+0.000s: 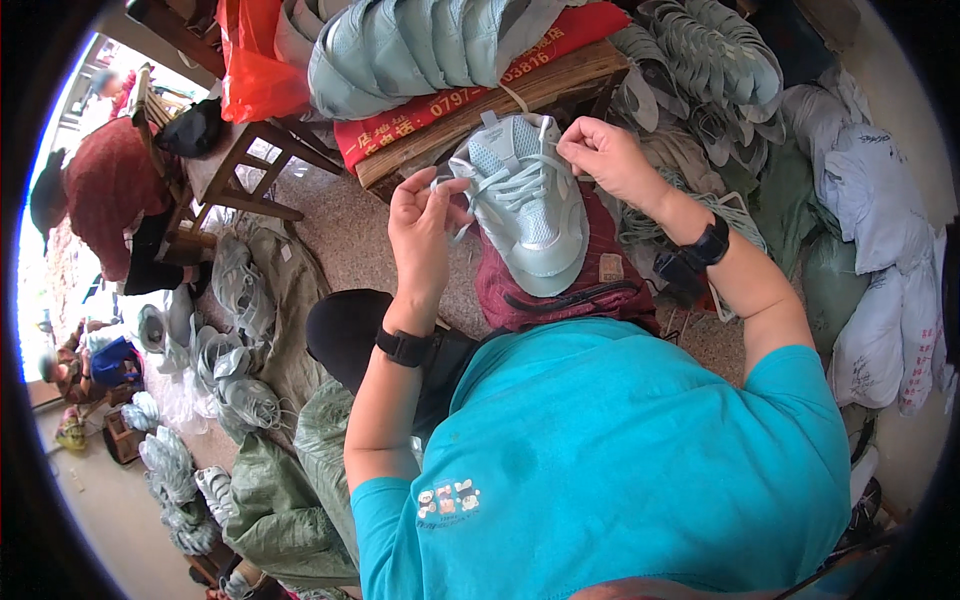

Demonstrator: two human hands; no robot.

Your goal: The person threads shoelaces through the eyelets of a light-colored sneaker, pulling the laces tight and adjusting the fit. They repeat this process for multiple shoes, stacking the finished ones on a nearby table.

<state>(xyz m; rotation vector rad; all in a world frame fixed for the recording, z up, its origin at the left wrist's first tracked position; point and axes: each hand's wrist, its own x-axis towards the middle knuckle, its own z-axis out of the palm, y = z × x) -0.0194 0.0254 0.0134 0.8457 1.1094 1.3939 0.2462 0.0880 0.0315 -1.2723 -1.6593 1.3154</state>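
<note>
"While the hands are being listed, how does the left one stand?"

"Left hand (420,228): thumb and forefinger brought together, pinching the lace (520,188) at the left side of the shoe upper (545,262); remaining fingers bent, slightly apart. Black wristband (403,347)."

"Right hand?"

"Right hand (612,160): thumb and forefinger pressed together on the lace, at the upper's right side; other fingers curled toward the palm. Black watch (709,240)."

"Shoe upper: how many, and where?"

"One between the hands. Pale blue-green, laced across; toe toward the wearer, tongue toward the bench (400,172). Lies over dark red cloth (510,295), in front of the teal shirt (640,440)."

"Surrounding stock?"

"On the bench: red printed cover (440,113), bearing a row of nested pale uppers (410,50). Beyond its right end: a heap of nested uppers (715,65). Far right: white sacks (870,200)."
</note>
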